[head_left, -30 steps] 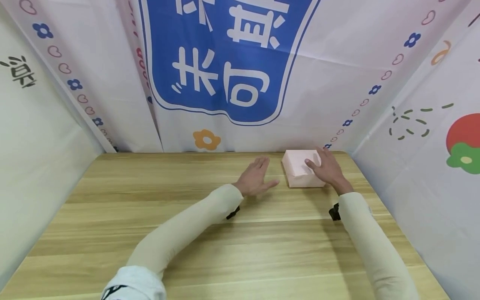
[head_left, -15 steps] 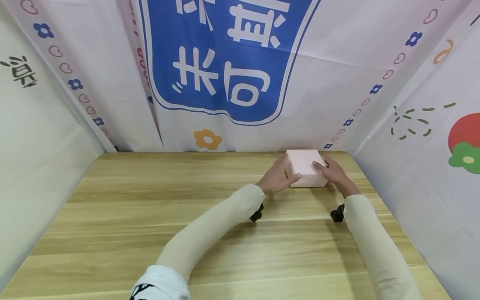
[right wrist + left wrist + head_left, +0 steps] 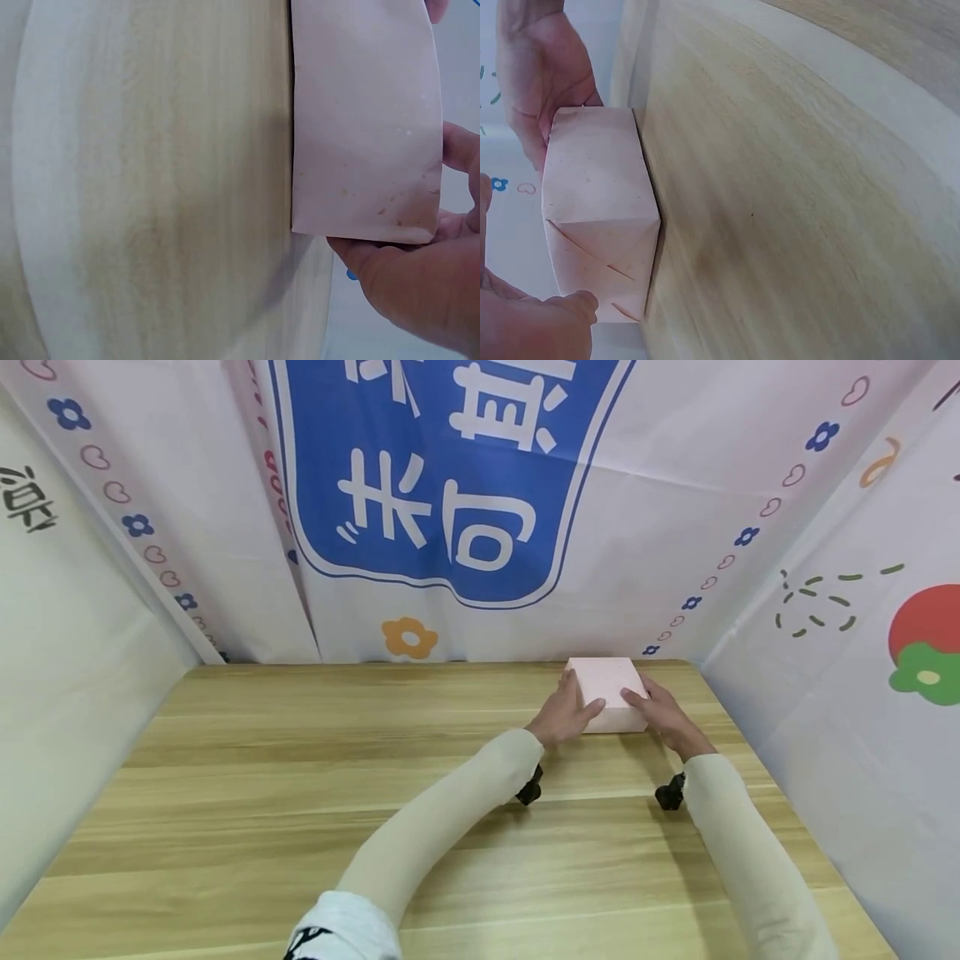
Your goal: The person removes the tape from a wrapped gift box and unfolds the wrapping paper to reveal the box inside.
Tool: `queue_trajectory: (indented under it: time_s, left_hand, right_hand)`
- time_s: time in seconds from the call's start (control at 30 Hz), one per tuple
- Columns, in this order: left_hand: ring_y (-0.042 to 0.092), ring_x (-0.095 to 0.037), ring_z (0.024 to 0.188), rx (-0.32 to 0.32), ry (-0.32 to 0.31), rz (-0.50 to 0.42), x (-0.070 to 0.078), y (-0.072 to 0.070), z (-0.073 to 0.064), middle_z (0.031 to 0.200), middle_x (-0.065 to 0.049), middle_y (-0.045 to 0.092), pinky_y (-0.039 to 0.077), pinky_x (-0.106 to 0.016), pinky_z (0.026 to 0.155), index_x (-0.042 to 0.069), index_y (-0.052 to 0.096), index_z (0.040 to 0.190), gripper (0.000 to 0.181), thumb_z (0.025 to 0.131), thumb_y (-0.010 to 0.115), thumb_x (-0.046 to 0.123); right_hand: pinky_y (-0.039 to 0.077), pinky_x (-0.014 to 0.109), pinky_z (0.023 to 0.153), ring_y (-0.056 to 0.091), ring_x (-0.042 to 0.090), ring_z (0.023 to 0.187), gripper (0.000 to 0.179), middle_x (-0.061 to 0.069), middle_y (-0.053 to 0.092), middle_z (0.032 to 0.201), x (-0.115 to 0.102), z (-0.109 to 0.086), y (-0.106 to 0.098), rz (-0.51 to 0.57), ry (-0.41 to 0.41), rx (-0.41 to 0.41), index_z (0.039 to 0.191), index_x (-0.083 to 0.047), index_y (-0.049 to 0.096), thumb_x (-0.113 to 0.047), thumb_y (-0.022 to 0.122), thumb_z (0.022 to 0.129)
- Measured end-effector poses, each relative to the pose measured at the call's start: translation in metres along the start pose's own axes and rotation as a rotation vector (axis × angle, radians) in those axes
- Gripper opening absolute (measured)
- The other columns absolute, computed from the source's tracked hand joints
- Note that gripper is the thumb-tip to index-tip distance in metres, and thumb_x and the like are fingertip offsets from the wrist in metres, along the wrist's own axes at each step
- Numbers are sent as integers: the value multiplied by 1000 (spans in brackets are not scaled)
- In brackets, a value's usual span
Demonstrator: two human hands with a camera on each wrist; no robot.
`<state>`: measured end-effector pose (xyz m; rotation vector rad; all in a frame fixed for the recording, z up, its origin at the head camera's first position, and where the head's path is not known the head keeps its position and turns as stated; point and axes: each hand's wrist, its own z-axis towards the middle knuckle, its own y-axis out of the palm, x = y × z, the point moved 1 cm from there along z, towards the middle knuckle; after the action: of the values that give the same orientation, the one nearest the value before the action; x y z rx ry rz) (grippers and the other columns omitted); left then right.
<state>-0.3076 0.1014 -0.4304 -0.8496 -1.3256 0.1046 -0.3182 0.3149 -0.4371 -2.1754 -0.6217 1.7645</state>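
Note:
A pale pink paper box (image 3: 604, 682) sits at the back right of the wooden table. My left hand (image 3: 561, 713) holds its left side, thumb at the front top edge and fingers along the side wall. On the opposite side my right hand (image 3: 666, 714) grips the box, its thumb over the top near the front corner. In the left wrist view, the left thumb (image 3: 576, 306) lies against the end face with folded flaps. The right wrist view shows the right fingers (image 3: 360, 251) bent round the box's other end; small brown specks mark its surface there.
The wooden table (image 3: 300, 793) meets a printed white cloth wall (image 3: 480, 635) right behind the box. Another cloth wall (image 3: 840, 710) stands along the right side, close to the right forearm. Black wrist devices (image 3: 529, 787) hang under both sleeves.
My left hand has moved right, from beside the box onto its left side. The right hand has shifted from over the top to the right side. The box has stayed in place.

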Motion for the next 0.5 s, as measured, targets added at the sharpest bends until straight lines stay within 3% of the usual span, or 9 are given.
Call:
queue_trajectory:
  time_s: [0.17,0.5]
  left_hand:
    - [-1,-25,154,-9,15,-8,-6,-1,3,164,-18,-10,7,-38,127,-2,-7,155,80,106,33,46]
    - [5,-24,153,7,-21,-65,-9,-1,2,165,-18,-3,7,-33,126,-2,-5,156,77,106,38,38]
  right_hand:
    - [20,57,121,18,40,150,75,15,4,166,0,1,1,-6,-13,19,160,-19,1,-42,45,103]
    - [24,58,120,24,42,148,74,18,10,165,-2,-2,13,15,-28,10,160,-17,6,-41,47,103]
